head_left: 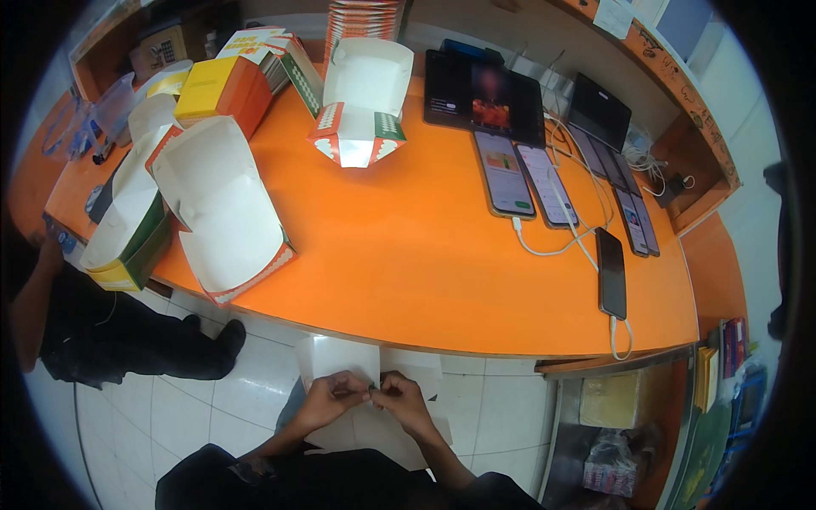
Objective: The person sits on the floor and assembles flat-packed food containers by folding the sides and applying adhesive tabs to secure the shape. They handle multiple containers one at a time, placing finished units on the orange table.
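Below the front edge of the orange counter, my left hand [333, 399] and my right hand [403, 403] meet over a partly folded white cardboard food box [340, 357]. Fingers of both hands are pinched together at the box's middle edge, fingertips almost touching. A small dark patch shows between them, too small to name. White panels of the box spread out behind and beneath the hands. On the counter ahead stands an open food box [365, 81] with a red and green outside. Another open box [229, 212] lies at the left with its white inside facing up.
More boxes, one yellow and orange [223, 92], crowd the counter's left; flat red-edged cartons [361, 19] are stacked behind. A tablet [480, 93], several phones and white charging cables [544, 252] cover the right. A person in dark trousers [136, 336] stands at left. Shelves [612, 408] hold packages lower right.
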A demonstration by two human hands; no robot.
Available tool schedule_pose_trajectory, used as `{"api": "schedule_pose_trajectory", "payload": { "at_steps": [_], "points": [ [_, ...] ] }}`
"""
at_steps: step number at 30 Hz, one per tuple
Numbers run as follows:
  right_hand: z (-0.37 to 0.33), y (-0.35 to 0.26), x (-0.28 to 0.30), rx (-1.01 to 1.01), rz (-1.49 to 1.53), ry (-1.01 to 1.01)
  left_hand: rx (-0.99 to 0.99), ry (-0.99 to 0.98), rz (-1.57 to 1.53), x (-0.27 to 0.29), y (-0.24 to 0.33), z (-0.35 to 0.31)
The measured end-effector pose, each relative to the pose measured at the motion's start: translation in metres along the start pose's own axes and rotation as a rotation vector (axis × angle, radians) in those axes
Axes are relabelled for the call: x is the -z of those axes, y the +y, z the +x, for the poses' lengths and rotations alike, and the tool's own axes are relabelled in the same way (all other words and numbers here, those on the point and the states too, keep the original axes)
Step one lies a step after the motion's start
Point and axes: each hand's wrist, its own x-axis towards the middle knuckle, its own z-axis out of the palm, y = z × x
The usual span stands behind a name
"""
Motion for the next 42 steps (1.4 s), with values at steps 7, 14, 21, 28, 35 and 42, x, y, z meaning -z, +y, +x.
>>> {"api": "schedule_pose_trajectory", "payload": {
  "at_steps": [7,14,21,28,35,42],
  "points": [
    [-0.001,-0.012,0.006,-0.040,0.050,-0.121,0.027,-0.019,-0.070,0.006,-0.005,-0.002],
    [-0.006,-0.021,0.011,-0.202,0.102,-0.237,0.030,-0.055,-0.073,0.010,-0.002,0.001],
    [-0.008,-0.021,0.017,-0.191,0.023,-0.346,0.026,-0.064,0.042,0.012,-0.001,0.000],
    [0.002,-0.011,0.010,-0.143,-0.088,-0.261,-0.141,0.012,0.310,0.008,0.005,-0.005],
    [0.002,-0.014,-0.001,-0.075,0.199,-0.156,-0.189,0.152,0.238,0.016,0.006,0.006],
    [-0.044,-0.139,0.023,0.130,-0.482,-0.309,-0.169,0.096,0.414,0.028,0.001,0.003]
  ]
}}
